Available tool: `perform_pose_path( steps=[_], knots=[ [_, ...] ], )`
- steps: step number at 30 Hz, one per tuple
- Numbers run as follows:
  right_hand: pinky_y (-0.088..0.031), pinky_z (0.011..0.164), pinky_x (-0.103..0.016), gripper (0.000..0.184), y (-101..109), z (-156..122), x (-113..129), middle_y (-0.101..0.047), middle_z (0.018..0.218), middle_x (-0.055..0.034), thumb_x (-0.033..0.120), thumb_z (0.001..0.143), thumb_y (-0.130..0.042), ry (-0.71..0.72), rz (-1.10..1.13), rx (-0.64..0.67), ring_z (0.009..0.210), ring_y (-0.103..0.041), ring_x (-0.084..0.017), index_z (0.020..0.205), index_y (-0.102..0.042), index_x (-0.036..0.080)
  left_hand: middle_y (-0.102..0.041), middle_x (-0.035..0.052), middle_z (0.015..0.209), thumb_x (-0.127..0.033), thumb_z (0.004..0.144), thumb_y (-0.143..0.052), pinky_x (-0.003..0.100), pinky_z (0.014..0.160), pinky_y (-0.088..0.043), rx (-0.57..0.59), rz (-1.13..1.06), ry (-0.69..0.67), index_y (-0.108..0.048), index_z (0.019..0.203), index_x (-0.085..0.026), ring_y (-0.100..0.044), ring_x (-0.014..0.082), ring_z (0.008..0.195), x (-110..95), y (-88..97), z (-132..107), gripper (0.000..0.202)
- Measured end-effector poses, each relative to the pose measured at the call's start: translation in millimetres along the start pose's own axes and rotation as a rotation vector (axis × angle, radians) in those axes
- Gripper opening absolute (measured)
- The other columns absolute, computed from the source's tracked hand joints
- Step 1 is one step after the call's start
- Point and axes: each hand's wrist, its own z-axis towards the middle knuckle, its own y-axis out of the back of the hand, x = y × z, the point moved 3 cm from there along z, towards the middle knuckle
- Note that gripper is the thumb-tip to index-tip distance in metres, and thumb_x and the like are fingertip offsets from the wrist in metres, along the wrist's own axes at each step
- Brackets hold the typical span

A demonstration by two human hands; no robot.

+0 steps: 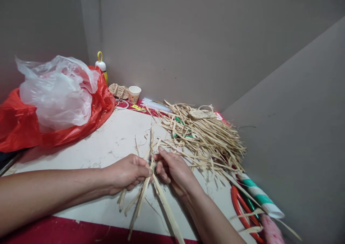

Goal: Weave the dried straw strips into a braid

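Observation:
Both my hands meet near the front of a white board (115, 139), pinching a small bundle of pale straw strips (142, 197). My left hand (128, 173) is closed around the strips from the left. My right hand (172, 169) grips them from the right, its fingers curled. The strips' loose ends fan out toward me and upward between my hands. A big heap of the same straw strips (205, 139) lies just beyond my right hand.
A red plastic bag (16, 125) with a clear bag (59, 93) on top fills the left. At the back stand a yellow-capped bottle (101, 66), a woven straw piece (119, 91) and a paper cup (134, 94). Red loops (239, 208) and a green-striped roll (260, 198) lie right. Grey walls enclose the space.

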Motion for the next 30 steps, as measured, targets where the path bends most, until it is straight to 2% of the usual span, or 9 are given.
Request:
perform_pose_path(
  steps=[3,10,13,17,21,24,26,28,30],
  knots=[
    [-0.015,0.029,-0.015,0.033,-7.0,0.3,-1.3,-0.049,0.036,0.0058,0.043,0.068,-0.070,0.009,-0.002,0.093,0.026,-0.028,-0.002,0.066,-0.060,0.012,-0.028,-0.0111,0.040,-0.025,0.068,-0.059,0.022,0.035,-0.008,-0.004,0.004,-0.007,-0.052,0.061,-0.017,-0.014,0.0029,0.033,0.5,0.2,1.5,0.013],
    [-0.013,0.030,-0.016,0.024,-8.9,4.9,-6.0,-0.044,0.033,0.0076,0.032,0.063,-0.072,0.076,0.072,-0.029,0.026,-0.026,-0.002,0.058,-0.057,0.014,-0.027,-0.0109,0.039,-0.025,0.068,-0.058,0.022,0.034,-0.008,-0.053,-0.029,-0.032,-0.050,0.059,-0.017,-0.014,0.0033,0.033,5.1,-0.4,4.6,0.014],
    [-0.012,0.030,-0.016,0.029,0.1,7.2,-2.4,-0.044,0.035,0.0072,0.038,0.065,-0.071,0.120,0.032,-0.094,0.026,-0.025,-0.002,0.060,-0.058,0.013,-0.029,-0.0105,0.041,-0.028,0.069,-0.057,0.022,0.034,-0.008,-0.043,-0.027,-0.041,-0.052,0.061,-0.017,-0.015,0.0035,0.034,7.9,0.4,4.1,0.014],
    [-0.017,0.032,-0.015,0.033,21.7,1.1,14.0,-0.045,0.041,0.0072,0.043,0.066,-0.072,0.281,0.050,-0.279,0.031,-0.029,-0.002,0.064,-0.057,0.014,-0.029,-0.0107,0.041,-0.029,0.069,-0.058,0.022,0.033,-0.007,-0.022,-0.030,-0.032,-0.054,0.063,-0.017,-0.014,0.0035,0.034,10.4,1.6,2.9,0.014],
    [-0.024,0.035,-0.015,0.029,33.7,-13.7,35.8,-0.048,0.049,0.0068,0.041,0.067,-0.072,0.406,0.013,-0.335,0.036,-0.035,-0.004,0.073,-0.059,0.016,-0.028,-0.0111,0.041,-0.029,0.068,-0.059,0.022,0.034,-0.007,-0.009,-0.035,-0.045,-0.052,0.062,-0.017,-0.013,0.0033,0.034,10.1,1.6,1.6,0.015],
    [-0.030,0.036,-0.017,0.040,36.7,-22.9,58.3,-0.058,0.063,0.0034,0.040,0.067,-0.071,0.430,-0.129,-0.342,0.043,-0.045,-0.008,0.100,-0.061,0.018,-0.029,-0.0111,0.041,-0.030,0.067,-0.059,0.021,0.034,-0.007,-0.003,-0.032,-0.046,-0.051,0.061,-0.017,-0.013,0.0031,0.034,9.6,1.5,1.3,0.016],
    [-0.035,0.040,-0.019,0.053,37.9,-25.9,76.2,-0.064,0.076,-0.0006,0.038,0.068,-0.069,0.457,-0.334,-0.354,0.052,-0.054,-0.012,0.116,-0.056,0.020,-0.029,-0.0111,0.041,-0.030,0.067,-0.059,0.021,0.034,-0.006,0.002,-0.026,-0.047,-0.050,0.061,-0.017,-0.014,0.0030,0.035,9.2,1.4,1.3,0.016],
    [-0.039,0.044,-0.022,0.045,38.5,-25.8,92.0,-0.065,0.079,-0.0026,0.036,0.071,-0.065,0.509,-0.593,-0.379,0.055,-0.057,-0.014,0.112,-0.060,0.019,-0.029,-0.0111,0.041,-0.030,0.068,-0.058,0.021,0.034,-0.006,0.004,-0.017,-0.055,-0.050,0.061,-0.017,-0.014,0.0031,0.035,9.1,1.6,1.2,0.016],
    [-0.039,0.047,-0.023,0.026,37.6,-21.7,99.9,-0.064,0.069,-0.0027,0.035,0.074,-0.058,0.533,-0.805,-0.375,0.051,-0.055,-0.013,0.089,-0.067,0.016,-0.028,-0.0113,0.041,-0.029,0.068,-0.057,0.021,0.034,-0.007,-0.001,-0.004,-0.062,-0.050,0.062,-0.017,-0.014,0.0034,0.035,9.7,1.9,0.9,0.015]
  ],
)
